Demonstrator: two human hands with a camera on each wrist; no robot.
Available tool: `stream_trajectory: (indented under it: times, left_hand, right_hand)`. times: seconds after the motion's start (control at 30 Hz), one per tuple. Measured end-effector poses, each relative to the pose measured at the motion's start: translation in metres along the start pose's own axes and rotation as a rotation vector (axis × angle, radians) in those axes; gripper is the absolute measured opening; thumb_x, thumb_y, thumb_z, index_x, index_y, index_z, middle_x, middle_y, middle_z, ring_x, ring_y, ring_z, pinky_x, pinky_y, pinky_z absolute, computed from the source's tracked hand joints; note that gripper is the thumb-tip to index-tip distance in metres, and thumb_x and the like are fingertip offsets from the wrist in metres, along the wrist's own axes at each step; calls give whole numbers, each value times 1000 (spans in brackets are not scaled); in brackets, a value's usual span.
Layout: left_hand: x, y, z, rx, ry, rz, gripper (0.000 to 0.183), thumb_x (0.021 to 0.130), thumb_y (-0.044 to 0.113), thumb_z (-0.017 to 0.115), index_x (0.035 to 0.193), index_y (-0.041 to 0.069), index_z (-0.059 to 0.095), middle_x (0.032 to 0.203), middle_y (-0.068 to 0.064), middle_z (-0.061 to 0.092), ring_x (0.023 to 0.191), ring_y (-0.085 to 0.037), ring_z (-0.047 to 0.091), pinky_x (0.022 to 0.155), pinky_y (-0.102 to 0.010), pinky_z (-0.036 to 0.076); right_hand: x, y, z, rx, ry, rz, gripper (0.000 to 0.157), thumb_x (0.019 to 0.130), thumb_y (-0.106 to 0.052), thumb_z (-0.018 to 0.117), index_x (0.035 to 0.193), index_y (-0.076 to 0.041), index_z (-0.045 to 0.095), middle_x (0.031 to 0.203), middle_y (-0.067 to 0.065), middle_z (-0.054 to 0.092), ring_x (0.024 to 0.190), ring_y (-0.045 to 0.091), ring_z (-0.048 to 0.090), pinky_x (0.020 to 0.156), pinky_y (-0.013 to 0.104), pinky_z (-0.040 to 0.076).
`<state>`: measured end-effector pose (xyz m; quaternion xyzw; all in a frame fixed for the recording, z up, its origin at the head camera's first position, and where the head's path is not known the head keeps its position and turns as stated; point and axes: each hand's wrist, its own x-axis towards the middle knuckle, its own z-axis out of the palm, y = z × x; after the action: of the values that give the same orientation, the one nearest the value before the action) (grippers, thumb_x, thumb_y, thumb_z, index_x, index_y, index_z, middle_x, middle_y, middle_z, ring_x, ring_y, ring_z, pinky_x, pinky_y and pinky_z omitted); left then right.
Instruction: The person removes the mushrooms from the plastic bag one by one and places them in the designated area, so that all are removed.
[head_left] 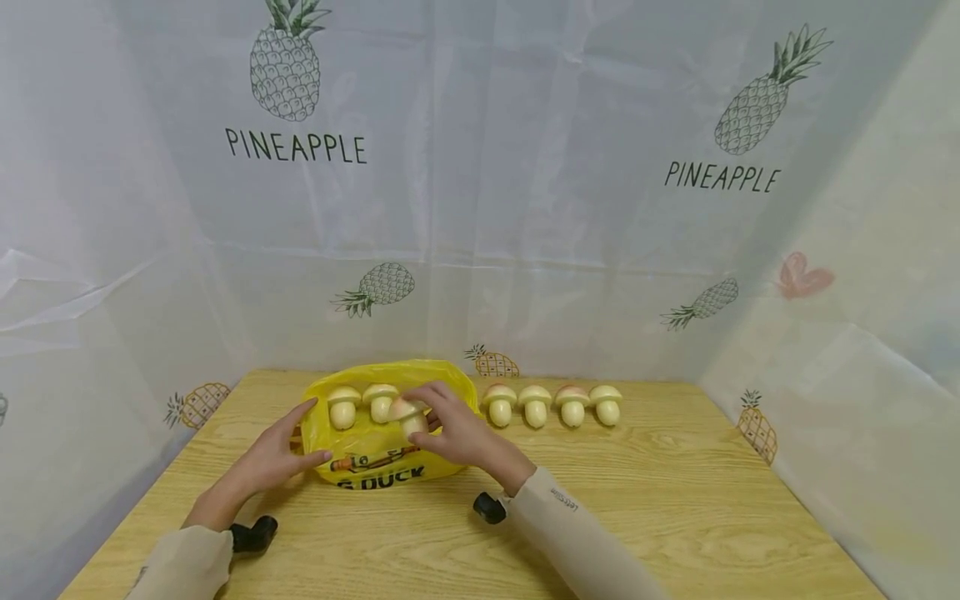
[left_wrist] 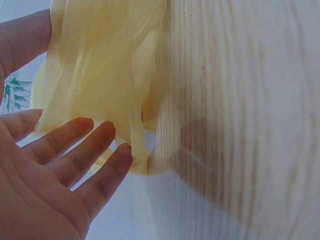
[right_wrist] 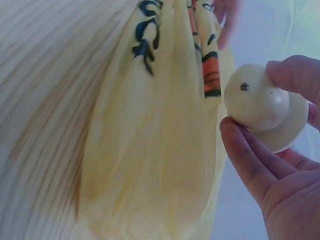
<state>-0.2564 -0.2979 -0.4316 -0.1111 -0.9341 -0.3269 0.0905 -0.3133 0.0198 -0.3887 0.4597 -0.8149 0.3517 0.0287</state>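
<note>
One left hand (head_left: 270, 458) is at the left side of the yellow bag (head_left: 375, 439), with its fingers spread and touching the thin plastic, not curled round it. Two mushrooms (head_left: 343, 407) stand next to each other, caps up, with yellow all around them. Just right of them is the held mushroom (head_left: 411, 419), between the two hands but nearer the right hand (head_left: 453, 425), which has it. The right grip pinches it, thumb on one side and fingers on the other. Its cap is up and leans a bit left, and its stem points down, so its long way is almost upright. It is left of the right palm and looks to be over the bag. Farther right, four mushrooms (head_left: 536, 406) stand in a row on the tabletop (head_left: 637, 500), caps up. I cannot tell if the held mushroom touches the bag, or if the two left ones stand inside it. Fingers hide some of the held mushroom, the bag's bottom is hidden, and the first letter printed on it is hard to read.
</note>
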Motion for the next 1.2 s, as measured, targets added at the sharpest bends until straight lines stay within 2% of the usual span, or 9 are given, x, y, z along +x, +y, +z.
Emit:
stream_trajectory:
  times: [0.17, 0.37, 0.53, 0.8, 1.03, 1.2]
  left_hand:
    - [0, -1, 1, 0, 3, 6, 96, 83, 44, 73, 150, 0, 21, 147, -32, 28, 127, -53, 34, 95, -67, 34]
    - [0, 1, 1, -13, 0, 11, 95, 83, 44, 73, 151, 1, 21, 148, -31, 26, 129, -53, 30, 95, -68, 32]
    - [-1, 2, 0, -16, -2, 8, 95, 83, 43, 73, 151, 1, 20, 148, -31, 26, 129, -54, 30, 95, -68, 32]
    - [-1, 1, 1, -18, -4, 5, 96, 83, 44, 73, 151, 1, 21, 148, -31, 26, 129, -53, 31, 95, -68, 33]
    - [0, 1, 1, -10, -4, 6, 97, 82, 46, 72, 151, 1, 21, 148, -31, 27, 129, -54, 30, 95, -68, 32]
    - [-1, 2, 1, -14, -9, 0, 97, 82, 46, 72, 151, 2, 21, 148, -31, 26, 129, -53, 31, 95, -68, 33]
  right_hand:
    - [-16, 4, -13, -26, 33, -56, 52, 93, -19, 64, 141, -17, 43, 139, 4, 38, 95, 15, 60, 82, 27, 53]
    - [-37, 11, -32, -47, 62, -48, 53, 92, -16, 65, 141, -18, 44, 140, 5, 37, 93, 18, 60, 80, 33, 55]
    - [-57, 20, -42, -92, 93, -44, 53, 91, -16, 67, 140, -19, 45, 138, 5, 37, 91, 16, 58, 77, 32, 55]
    - [-86, 31, -50, -139, 163, -103, 54, 88, -12, 70, 137, -13, 48, 136, 9, 41, 89, 11, 56, 72, 30, 55]
    - [-107, 36, -53, -166, 194, -84, 56, 87, -12, 71, 138, -12, 47, 136, 13, 39, 90, 10, 55, 74, 29, 54]
    - [-118, 41, -57, -162, 232, -62, 57, 86, -10, 72, 137, -12, 48, 137, 12, 40, 90, 11, 56, 74, 30, 54]
